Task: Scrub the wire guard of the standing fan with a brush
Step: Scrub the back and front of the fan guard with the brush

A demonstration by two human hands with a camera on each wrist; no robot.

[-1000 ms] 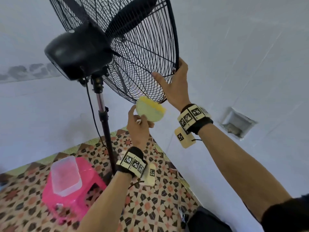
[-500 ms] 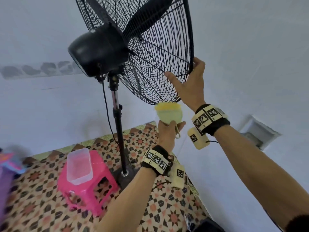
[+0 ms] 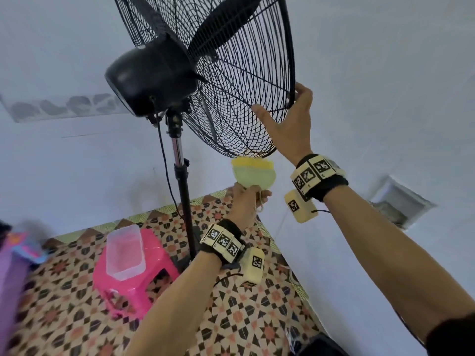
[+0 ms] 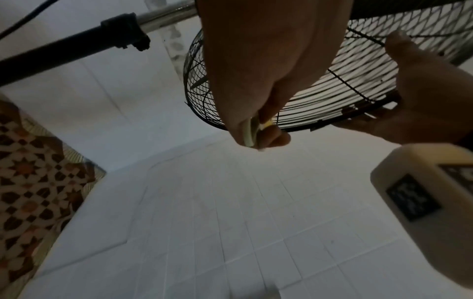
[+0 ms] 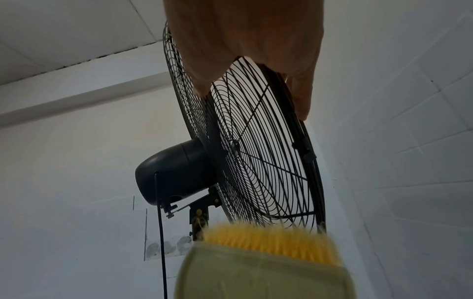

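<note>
The left hand (image 3: 245, 201) has its grip clenched round the handle of the brush (image 3: 253, 173), whose yellow bristles touch the wire guard (image 3: 244, 73) at its 6 o'clock edge. The right hand (image 3: 290, 124) grasps the guard's rim at about 4 o'clock, thumb across the wires. At 8 o'clock from the fan pole (image 3: 183, 201), a clear tub (image 3: 126, 250) sits on a pink stool (image 3: 136, 286)
</note>
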